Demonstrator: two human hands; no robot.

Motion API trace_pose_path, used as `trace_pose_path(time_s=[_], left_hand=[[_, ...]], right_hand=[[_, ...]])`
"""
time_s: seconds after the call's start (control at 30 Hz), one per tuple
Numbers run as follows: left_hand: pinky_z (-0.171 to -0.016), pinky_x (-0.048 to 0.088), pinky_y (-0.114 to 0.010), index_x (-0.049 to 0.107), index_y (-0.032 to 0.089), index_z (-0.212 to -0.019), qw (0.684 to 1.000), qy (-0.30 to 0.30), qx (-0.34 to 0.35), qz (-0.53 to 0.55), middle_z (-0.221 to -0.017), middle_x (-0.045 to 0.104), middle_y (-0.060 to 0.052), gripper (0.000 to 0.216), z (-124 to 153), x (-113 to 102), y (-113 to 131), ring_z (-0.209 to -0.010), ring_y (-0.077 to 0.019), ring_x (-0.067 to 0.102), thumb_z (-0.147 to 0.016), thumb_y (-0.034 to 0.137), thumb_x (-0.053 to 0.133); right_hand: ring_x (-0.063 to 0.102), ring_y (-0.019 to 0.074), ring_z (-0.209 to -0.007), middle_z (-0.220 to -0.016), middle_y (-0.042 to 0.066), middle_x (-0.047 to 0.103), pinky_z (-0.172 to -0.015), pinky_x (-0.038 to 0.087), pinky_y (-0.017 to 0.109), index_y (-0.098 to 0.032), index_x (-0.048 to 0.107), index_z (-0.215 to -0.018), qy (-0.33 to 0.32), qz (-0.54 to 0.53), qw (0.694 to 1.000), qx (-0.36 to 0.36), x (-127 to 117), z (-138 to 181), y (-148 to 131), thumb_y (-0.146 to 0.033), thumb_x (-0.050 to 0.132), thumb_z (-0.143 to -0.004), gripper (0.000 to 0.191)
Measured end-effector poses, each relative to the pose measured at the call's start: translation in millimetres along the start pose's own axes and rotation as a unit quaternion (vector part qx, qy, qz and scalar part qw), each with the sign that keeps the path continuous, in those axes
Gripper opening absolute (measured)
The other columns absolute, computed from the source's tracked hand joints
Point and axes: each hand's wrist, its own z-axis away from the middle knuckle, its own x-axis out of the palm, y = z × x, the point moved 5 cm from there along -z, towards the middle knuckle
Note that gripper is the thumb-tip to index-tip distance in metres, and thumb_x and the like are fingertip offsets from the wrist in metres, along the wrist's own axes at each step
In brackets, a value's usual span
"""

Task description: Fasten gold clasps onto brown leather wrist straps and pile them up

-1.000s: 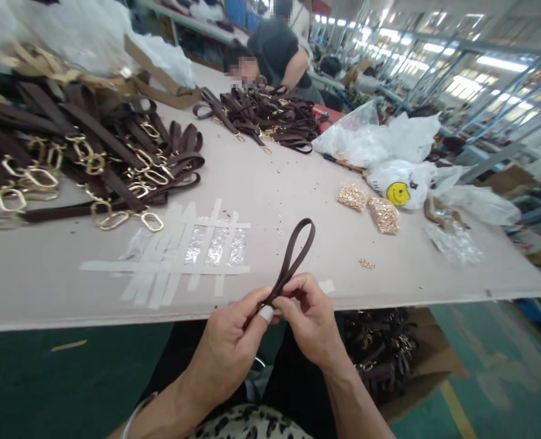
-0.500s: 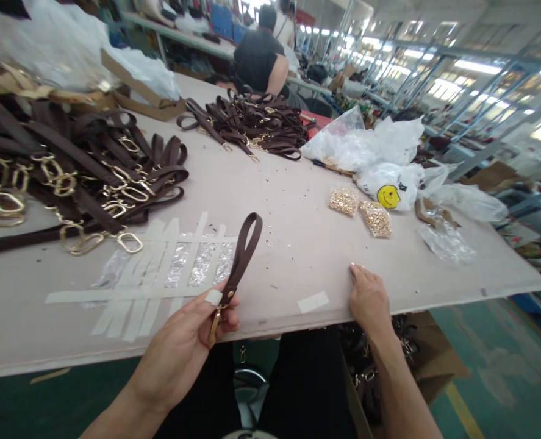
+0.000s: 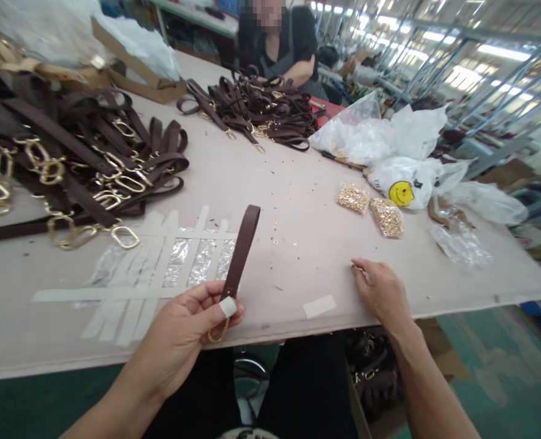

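A dark brown wrist strap (image 3: 243, 247) stands upright, pinched near its lower end in my left hand (image 3: 190, 320). The strap's gold clasp (image 3: 219, 332) hangs below my fingers, partly hidden by them. White tape wraps my left thumb. My right hand (image 3: 384, 289) rests on the table at the right, its fingers curled and pressed together. A small bit shows at those fingertips, too small to name. A white tape strip (image 3: 319, 306) lies on the table between my hands. Strips of tape over clear plastic (image 3: 176, 262) cover the table beside my left hand.
Brown straps with gold rings (image 3: 82, 146) are heaped at the left, and another strap pile (image 3: 261, 113) lies at the back. Two bags of gold hardware (image 3: 386, 217) lie near white plastic bags (image 3: 405, 164). A person (image 3: 279, 49) sits across the table (image 3: 316, 250).
The strap in my left hand has turned, now showing its flat side. My right hand has shifted slightly, its fingers still together. The person across has turned to face the table.
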Motion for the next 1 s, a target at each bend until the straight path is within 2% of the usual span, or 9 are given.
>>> trace_pose_path(time_s=[0.2,0.37,0.47,0.53,0.6,0.7,0.77,0.83,1.0], left_hand=[[-0.046,0.043,-0.012,0.064,0.015,-0.085,0.999,0.01,0.026,-0.028,-0.061,0.066,0.003,0.033,0.8,5.6,2.3,-0.06,-0.0127,0.07,-0.064,0.024,0.087],[-0.052,0.048,-0.015,0.065,0.013,-0.085,0.999,-0.028,0.041,0.007,-0.065,0.068,0.003,0.026,1.9,14.9,7.8,-0.056,-0.0099,0.068,-0.065,0.017,0.08],[-0.056,0.052,-0.016,0.066,0.013,-0.088,0.998,-0.025,0.046,0.027,-0.068,0.067,0.004,0.024,1.5,14.9,7.1,-0.058,-0.0105,0.07,-0.067,0.013,0.076],[-0.06,0.055,-0.018,0.066,0.012,-0.089,0.998,-0.027,0.047,0.025,-0.072,0.069,0.003,0.021,1.0,15.2,5.0,-0.06,-0.0101,0.071,-0.069,0.011,0.074],[-0.063,0.056,-0.019,0.067,0.012,-0.089,0.998,-0.032,0.046,0.015,-0.075,0.07,0.001,0.018,0.1,16.1,2.4,-0.061,-0.0096,0.07,-0.072,0.01,0.072],[-0.064,0.055,-0.019,0.068,0.012,-0.089,0.998,-0.034,0.054,0.001,-0.074,0.07,0.0,0.015,-1.1,17.1,-0.2,-0.061,-0.0087,0.069,-0.075,0.009,0.071],[-0.064,0.055,-0.019,0.068,0.012,-0.089,0.997,-0.034,0.068,-0.001,-0.073,0.07,0.001,0.015,-1.1,17.4,-0.4,-0.061,-0.0082,0.068,-0.075,0.009,0.071],[-0.065,0.055,-0.019,0.068,0.012,-0.088,0.996,-0.038,0.081,-0.004,-0.074,0.07,0.001,0.014,-0.2,17.8,0.0,-0.061,-0.0074,0.067,-0.075,0.01,0.072],[-0.065,0.053,-0.018,0.069,0.013,-0.086,0.994,-0.05,0.101,0.006,-0.075,0.069,0.002,0.012,0.9,18.0,-0.8,-0.062,-0.006,0.064,-0.075,0.01,0.071]], right_hand=[[0.068,0.0294,-0.083,-0.093,0.012,0.075,-0.077,0.052,0.042,-0.018,0.071,-0.106,-0.032,0.014,0.999,-0.027,7.8,-13.0,0.5,-0.026,0.045,-0.089,0.032],[0.069,0.0317,-0.08,-0.087,0.013,0.073,-0.068,0.051,0.043,-0.019,0.07,-0.11,-0.025,0.077,0.996,-0.031,14.5,-16.8,17.6,-0.037,0.04,-0.089,0.04],[0.07,0.0335,-0.083,-0.093,0.013,0.075,-0.071,0.053,0.046,-0.02,0.072,-0.107,-0.016,0.006,1.0,0.016,10.4,-17.4,11.8,-0.049,0.041,-0.087,0.046],[0.071,0.0324,-0.082,-0.093,0.009,0.076,-0.076,0.054,0.048,-0.024,0.074,-0.102,-0.016,-0.107,0.991,0.079,4.1,-14.4,-7.5,-0.057,0.051,-0.083,0.044],[0.071,0.0284,-0.082,-0.092,0.005,0.076,-0.079,0.056,0.044,-0.026,0.074,-0.098,-0.01,-0.255,0.96,0.117,-2.4,-9.2,-42.6,-0.058,0.066,-0.078,0.039],[0.071,0.0211,-0.08,-0.091,0.003,0.076,-0.075,0.057,0.033,-0.024,0.074,-0.096,-0.013,-0.415,0.906,0.083,-9.4,-2.8,-111.3,-0.045,0.077,-0.078,0.028],[0.07,0.0179,-0.08,-0.091,0.002,0.076,-0.073,0.056,0.029,-0.024,0.073,-0.096,-0.02,-0.443,0.896,0.024,-11.4,-0.9,-151.2,-0.037,0.076,-0.082,0.019],[0.069,0.0157,-0.08,-0.093,0.0,0.075,-0.074,0.055,0.026,-0.026,0.073,-0.098,-0.017,-0.439,0.898,-0.03,-11.2,-0.6,-177.2,-0.032,0.072,-0.087,0.012],[0.068,0.0117,-0.073,-0.09,-0.004,0.075,-0.072,0.055,0.022,-0.027,0.071,-0.097,0.007,-0.396,0.913,-0.094,-10.0,-3.9,-194.8,-0.026,0.07,-0.089,0.008]])
